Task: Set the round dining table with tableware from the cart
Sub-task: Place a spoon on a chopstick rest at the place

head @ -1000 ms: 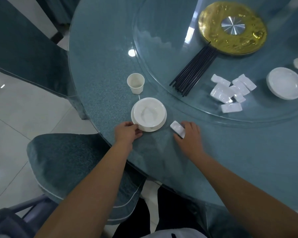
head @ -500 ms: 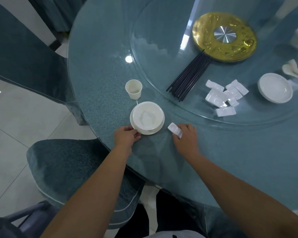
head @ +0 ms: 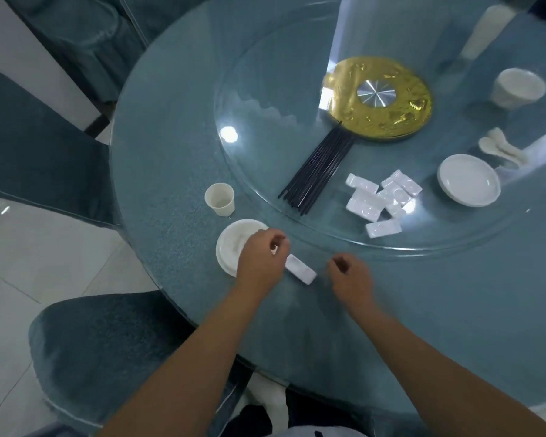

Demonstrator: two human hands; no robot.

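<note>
Head view: we see our left hand over the bowl, fingers curled, grip unclear; our right hand loosely curled, empty. Between them lies the chopstick rest on the counter. Reaching for the chopsticks, a sleeve might knock it.

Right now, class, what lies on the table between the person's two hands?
In the head view, a white chopstick rest lies between the left hand and the right hand, by the left hand's fingers. Neither hand grips it.
</note>
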